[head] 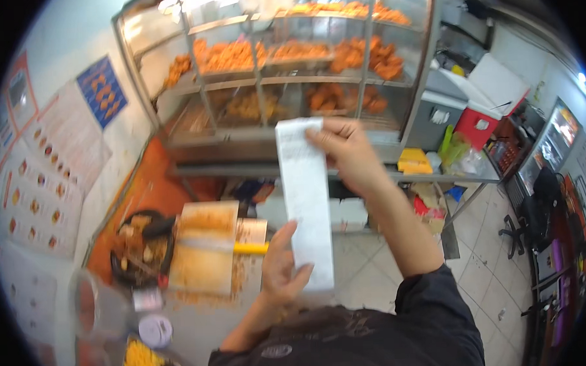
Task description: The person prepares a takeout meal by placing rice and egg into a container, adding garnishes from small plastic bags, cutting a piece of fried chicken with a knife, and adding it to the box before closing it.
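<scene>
A long white paper slip with printed writing hangs upright in front of me. My right hand pinches its upper right corner, thumb in front and fingers behind. Beside the slip's lower left edge is my left hand, index finger and thumb spread apart. Those two fingertips overlap the paper's edge; whether they touch it is hard to tell. Below to the left lies a crumb-strewn cutting board, with a knife with a yellow handle across it.
A glass display cabinet full of fried food stands ahead. Left of the board sits a dark bowl of food pieces. Nearby are a round lid and a container of yellow shreds. A red cooler box is at right, an office chair beyond.
</scene>
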`<state>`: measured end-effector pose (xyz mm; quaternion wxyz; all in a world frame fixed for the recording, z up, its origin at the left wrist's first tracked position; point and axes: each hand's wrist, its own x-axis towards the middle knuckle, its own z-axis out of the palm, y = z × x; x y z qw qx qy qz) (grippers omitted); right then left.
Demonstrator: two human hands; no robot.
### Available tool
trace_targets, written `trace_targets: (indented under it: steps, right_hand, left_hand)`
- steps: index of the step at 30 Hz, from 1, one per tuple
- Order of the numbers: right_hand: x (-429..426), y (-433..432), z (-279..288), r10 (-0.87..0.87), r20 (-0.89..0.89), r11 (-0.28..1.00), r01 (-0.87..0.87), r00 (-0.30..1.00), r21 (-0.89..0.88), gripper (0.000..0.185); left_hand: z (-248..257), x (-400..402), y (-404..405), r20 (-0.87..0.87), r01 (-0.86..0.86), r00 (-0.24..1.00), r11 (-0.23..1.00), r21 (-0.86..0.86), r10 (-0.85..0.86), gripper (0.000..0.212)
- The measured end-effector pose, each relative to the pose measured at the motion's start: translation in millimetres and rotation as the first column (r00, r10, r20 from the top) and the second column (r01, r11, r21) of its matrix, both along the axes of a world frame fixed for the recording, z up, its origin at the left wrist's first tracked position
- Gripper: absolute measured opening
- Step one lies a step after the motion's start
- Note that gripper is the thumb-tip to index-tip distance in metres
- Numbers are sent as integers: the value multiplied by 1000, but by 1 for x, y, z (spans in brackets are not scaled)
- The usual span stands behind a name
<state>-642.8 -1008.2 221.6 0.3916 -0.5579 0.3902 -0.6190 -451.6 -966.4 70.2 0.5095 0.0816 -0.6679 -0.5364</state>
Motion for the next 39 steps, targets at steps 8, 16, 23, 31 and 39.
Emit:
trace_targets:
  steps: [8,16,23,31,39]
  right_hand:
    - [-15,-73,-129,20,609,944,-216,793,250,43]
    - [-116,-10,-451,-352,152,429,15,924,903,21]
    - [-244,-86,-352,-200,-503,870,388,841,304,22]
    - [-333,-170,-113,-915,-397,348,641,72,-685,33]
    - [-364,-233,-117,-944,-187,-116,803,-273,-584,59]
  left_hand:
    - [4,-8,-39,132,82,980,912,402,-147,75]
    - [-30,-63,-97,105,-82,994,886,457,38,74]
    - [-40,-142,-164,99,-123,992,832,540,82,63]
    - [-15,-206,-215,82,-240,971,936,256,227,58]
    - [-28,-164,-253,57,-391,918,874,287,392,57]
